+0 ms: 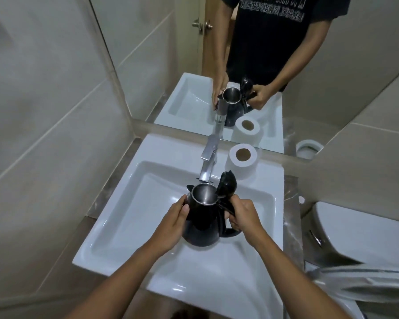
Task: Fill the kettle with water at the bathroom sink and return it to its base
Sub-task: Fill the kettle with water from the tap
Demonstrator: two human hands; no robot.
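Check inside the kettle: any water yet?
The kettle has its lid flipped open; bare steel inner wall shows, with no water visible. The bottom is hidden by the rim's angle. Both hands hold it: left, right.

I've got the kettle (205,217) held over the sink (115,217) basin, approx centre, just in front of the faucet (208,162) at the back rim. Left hand (174,221) on kettle's left side, right hand (242,214) on the handle at its right. Lid (227,184) stands up behind the opening, on the handle side. Toilet roll (242,161) on the rim, right of faucet, w/ mirror (263,65) behind. Toilet tank (359,229) right of sink
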